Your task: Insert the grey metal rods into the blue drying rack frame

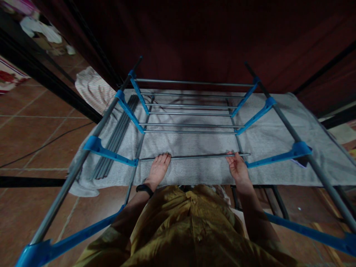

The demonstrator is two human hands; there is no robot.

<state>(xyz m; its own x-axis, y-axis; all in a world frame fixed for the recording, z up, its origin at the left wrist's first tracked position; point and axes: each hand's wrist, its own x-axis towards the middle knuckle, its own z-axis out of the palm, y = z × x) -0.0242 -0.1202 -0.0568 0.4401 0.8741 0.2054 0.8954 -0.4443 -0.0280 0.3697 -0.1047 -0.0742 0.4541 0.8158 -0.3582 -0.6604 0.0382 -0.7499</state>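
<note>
A dark red curtain [194, 44] fills the top of the frame, above a grey cloth [200, 175]. Below centre, the left hand [160, 163] closes palm-down over a metal rod [198, 157], while the right hand [238, 167] pinches it near its right end. The rod spans the middle of the frame, its left tip just beside the left blue bracket [111, 152], its right tip reaching past the inner end of the right blue bracket [278, 157]; whether either tip touches, I cannot tell. It slants slightly, so levelling it with small, matched hand movements and checking each end in turn would probably help, fingers clear of the tips. Higher up, crossbars [191, 106] span the frame; left of centre lie bundled rods [116, 139].
</note>
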